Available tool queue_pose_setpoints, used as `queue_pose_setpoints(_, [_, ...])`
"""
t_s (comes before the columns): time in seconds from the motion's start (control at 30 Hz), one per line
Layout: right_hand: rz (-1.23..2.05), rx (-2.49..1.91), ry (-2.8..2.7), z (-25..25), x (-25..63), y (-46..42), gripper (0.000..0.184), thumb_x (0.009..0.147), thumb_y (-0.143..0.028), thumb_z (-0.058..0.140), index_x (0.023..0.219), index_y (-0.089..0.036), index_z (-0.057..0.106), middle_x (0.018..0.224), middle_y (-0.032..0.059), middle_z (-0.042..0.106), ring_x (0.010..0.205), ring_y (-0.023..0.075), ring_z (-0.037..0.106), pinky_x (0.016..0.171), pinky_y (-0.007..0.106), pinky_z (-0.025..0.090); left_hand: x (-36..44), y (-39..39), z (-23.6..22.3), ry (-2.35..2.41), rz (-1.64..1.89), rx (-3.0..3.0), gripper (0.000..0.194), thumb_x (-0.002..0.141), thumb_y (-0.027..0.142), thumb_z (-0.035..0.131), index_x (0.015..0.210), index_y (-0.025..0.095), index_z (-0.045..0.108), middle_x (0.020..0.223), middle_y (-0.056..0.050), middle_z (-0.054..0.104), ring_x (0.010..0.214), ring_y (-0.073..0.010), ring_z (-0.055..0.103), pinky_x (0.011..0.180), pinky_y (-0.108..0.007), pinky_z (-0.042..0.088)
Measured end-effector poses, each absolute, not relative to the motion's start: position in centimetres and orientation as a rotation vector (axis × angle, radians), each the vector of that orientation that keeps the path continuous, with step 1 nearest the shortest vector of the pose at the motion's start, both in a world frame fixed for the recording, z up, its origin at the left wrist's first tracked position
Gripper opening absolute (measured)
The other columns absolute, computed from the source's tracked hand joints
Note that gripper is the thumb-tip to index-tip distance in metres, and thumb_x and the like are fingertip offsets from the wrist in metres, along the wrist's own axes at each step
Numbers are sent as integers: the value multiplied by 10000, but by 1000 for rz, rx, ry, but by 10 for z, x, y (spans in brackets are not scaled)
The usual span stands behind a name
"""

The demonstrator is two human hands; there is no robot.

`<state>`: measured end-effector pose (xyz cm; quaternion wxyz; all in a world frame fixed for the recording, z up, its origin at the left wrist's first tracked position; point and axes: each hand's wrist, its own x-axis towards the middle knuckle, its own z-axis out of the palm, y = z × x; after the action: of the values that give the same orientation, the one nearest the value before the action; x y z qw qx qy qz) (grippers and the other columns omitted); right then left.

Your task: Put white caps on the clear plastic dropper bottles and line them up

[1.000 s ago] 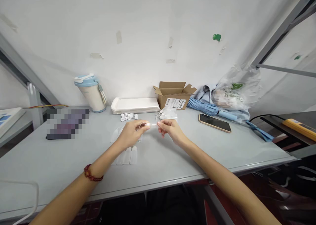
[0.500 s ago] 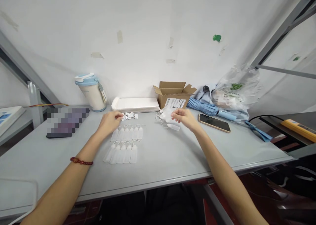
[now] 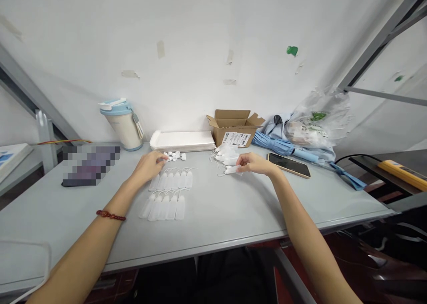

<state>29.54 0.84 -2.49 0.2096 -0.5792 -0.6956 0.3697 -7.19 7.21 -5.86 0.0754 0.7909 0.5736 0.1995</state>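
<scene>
Just right of centre on the tabletop [image 3: 233,215], one small clear bottle [image 3: 232,169] pinched in the right hand [image 3: 255,163]; cap too small to make out. Left hand [image 3: 148,167] loosely curled over loose white caps [image 3: 175,155], grip unclear. Between, two rows of bottles [image 3: 168,192]: five and four. Behind, cardboard box [image 3: 234,126], phone [image 3: 288,164].

Right hand [image 3: 255,164] pinches small bottle [image 3: 232,169]; left hand [image 3: 147,167] reaches caps [image 3: 175,155].
</scene>
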Motion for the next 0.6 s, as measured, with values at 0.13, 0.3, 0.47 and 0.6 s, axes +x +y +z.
queue_pose_setpoints(0.13, [897, -1689, -1970, -26, 298, 10, 161, 595, -228, 673, 700, -146, 583, 615, -7, 597, 596, 132, 527, 544, 229, 380, -71, 72, -59, 1726, 581, 2371, 328, 752, 270, 452, 951, 170, 693, 1013, -99, 688, 880, -248, 624, 792, -321, 453])
queue_pose_setpoints(0.3, [679, -1751, -2002, -30, 297, 12, 163, 586, -202, 682, 710, -153, 590, 655, -6, 572, 624, 137, 517, 555, 226, 377, -70, 71, -58, 1710, 592, 2366, 320, 748, 261, 456, 941, 169, 694, 1012, -102, 687, 869, -252, 624, 799, -336, 451])
queue_pose_setpoints(0.47, [591, -1781, -2009, -33, 293, 12, 171, 613, -227, 690, 725, -152, 585, 692, 8, 583, 646, 145, 524, 570, 231, 372, -68, 70, -57, 1711, 591, 2359, 308, 741, 269, 465, 917, 184, 704, 984, -93, 692, 852, -254, 623, 792, -336, 453])
queue_pose_setpoints(0.6, [508, -1824, -2050, -34, 288, 12, 199, 613, -268, 707, 712, -150, 581, 707, 12, 584, 645, 145, 515, 571, 235, 363, -68, 70, -57, 1714, 600, 2351, 306, 738, 267, 467, 920, 193, 703, 952, -85, 696, 827, -248, 622, 774, -330, 454])
